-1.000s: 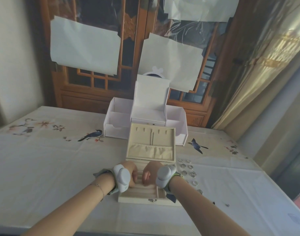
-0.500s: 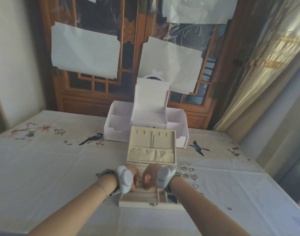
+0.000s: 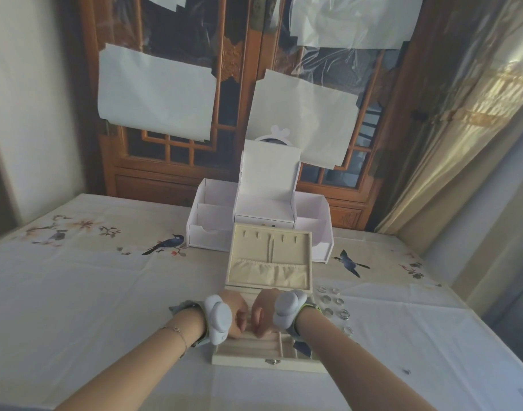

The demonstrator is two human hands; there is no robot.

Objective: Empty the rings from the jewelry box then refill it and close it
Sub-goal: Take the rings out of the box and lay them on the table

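Note:
The beige jewelry box point(image 3: 254, 358) lies open in front of me, its padded lid point(image 3: 269, 256) standing upright. My left hand point(image 3: 235, 312) and my right hand point(image 3: 264, 311) are close together over the ring rolls in the box's tray, fingers curled down into the slots. Their fingertips are hidden, so whether either one pinches a ring does not show. Several silver rings point(image 3: 334, 305) lie in rows on the tablecloth just right of the box. The ring rolls visible in front of my hands hold nothing.
A white cardboard organiser point(image 3: 212, 221) with open compartments stands right behind the jewelry box. The table point(image 3: 76, 292) has a white cloth printed with birds. A wooden cabinet and a curtain are behind the table.
Both hands stay at the same spot on the ring rolls, with only small finger movement. The view has shifted slightly.

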